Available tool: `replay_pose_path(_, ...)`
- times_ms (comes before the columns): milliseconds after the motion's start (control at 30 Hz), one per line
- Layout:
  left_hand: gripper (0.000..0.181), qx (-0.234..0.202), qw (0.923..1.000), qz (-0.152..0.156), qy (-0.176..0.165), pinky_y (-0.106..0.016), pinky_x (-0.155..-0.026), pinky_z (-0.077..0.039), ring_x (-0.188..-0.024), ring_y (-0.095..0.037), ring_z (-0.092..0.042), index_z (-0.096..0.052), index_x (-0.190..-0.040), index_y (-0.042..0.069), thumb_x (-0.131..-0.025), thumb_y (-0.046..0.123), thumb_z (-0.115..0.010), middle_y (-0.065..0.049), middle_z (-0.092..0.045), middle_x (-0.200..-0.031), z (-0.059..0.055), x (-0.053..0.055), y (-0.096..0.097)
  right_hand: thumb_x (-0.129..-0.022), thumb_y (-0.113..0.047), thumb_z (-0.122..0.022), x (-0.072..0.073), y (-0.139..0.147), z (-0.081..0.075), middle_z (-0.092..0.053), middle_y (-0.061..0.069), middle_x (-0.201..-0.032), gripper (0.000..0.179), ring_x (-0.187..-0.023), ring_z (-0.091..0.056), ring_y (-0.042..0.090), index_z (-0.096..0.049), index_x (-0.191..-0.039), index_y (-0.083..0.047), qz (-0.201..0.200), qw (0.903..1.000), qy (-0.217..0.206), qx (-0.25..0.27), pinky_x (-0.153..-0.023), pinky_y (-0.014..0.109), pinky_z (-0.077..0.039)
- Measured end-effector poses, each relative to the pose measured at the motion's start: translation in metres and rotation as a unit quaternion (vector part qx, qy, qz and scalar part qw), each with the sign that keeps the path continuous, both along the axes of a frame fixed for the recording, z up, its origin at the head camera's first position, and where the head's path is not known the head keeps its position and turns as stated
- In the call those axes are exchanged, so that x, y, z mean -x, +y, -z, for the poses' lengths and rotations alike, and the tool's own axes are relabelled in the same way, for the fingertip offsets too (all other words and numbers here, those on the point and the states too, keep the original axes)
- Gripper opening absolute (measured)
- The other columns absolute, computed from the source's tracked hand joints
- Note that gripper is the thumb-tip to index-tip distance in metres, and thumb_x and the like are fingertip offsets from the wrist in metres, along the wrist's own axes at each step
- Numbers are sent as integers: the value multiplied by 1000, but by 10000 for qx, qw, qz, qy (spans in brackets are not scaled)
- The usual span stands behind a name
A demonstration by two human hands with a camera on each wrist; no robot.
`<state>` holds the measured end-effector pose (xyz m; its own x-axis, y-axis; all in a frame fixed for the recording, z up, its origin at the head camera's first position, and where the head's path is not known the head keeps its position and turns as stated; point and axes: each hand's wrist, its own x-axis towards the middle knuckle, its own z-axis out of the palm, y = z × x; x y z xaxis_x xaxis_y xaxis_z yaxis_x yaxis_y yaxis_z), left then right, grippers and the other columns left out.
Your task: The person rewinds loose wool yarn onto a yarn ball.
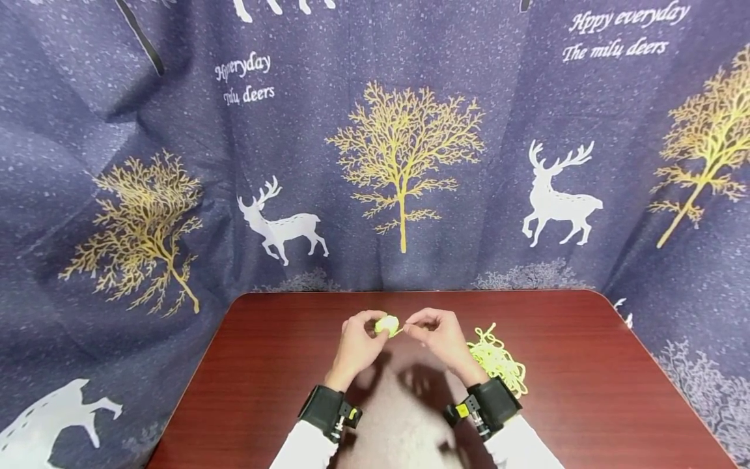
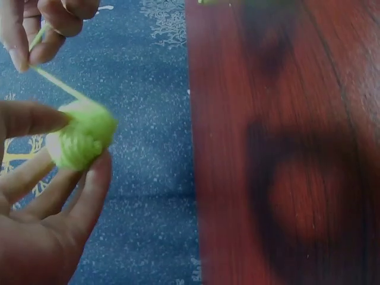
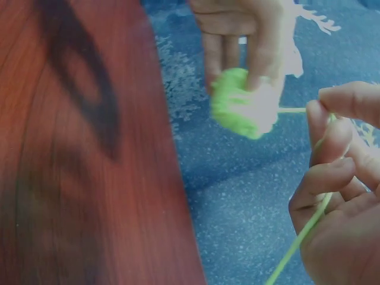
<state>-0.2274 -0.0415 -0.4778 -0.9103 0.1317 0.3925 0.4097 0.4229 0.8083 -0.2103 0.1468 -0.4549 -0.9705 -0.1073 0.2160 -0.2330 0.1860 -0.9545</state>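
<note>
My left hand (image 1: 357,342) grips a small yellow-green ball of yarn (image 2: 83,135) between thumb and fingers, held above the table. From the ball a strand of yarn (image 2: 59,84) runs taut to my right hand (image 1: 436,335), which pinches it between thumb and index finger. In the right wrist view the strand (image 3: 297,243) passes on under the curled fingers and trails down out of frame. A loose heap of the same yarn (image 1: 498,361) lies on the table, right of my right wrist and partly behind it.
The red-brown wooden table (image 1: 263,371) has rounded far corners. Right behind its far edge hangs a dark blue curtain (image 1: 375,267) printed with deer and trees. Black wrist cameras (image 1: 334,412) are strapped over white sleeves. A bright patch of light and hand shadows fall on the tabletop.
</note>
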Motion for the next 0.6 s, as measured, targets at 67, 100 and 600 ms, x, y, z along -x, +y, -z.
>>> replay_pose_path(67,29,343,9992,219,-41,-27,-68,-51,-77,-14,-61,-65,-103,9,-74,12,-68,0,-65,-92,-1,-1,-3,-75,-19,-73,4,4,4,-65,10,-80,20,-61,-55,22,-67,-90,-7,33,9996,-206,204,-49,31,-46)
replay_pose_path(100,29,453,9983,366,-63,-27,-68,-51,-76,-14,-61,-66,-103,9,-74,11,-68,0,-65,-92,-1,-2,-4,-75,-21,-74,6,6,3,-65,11,-82,22,-64,-56,24,-67,-90,-7,49,9990,-318,319,-51,32,-47)
replay_pose_path(600,26,305,9605,2543,-1085,-32,-72,-52,-78,-23,-63,-65,-98,7,-72,3,-66,-6,-65,-92,-8,-15,-13,-73,-15,-74,14,18,-5,-65,5,-79,42,-48,-40,6,-57,-102,10,231,9622,-773,2601,-42,17,-29)
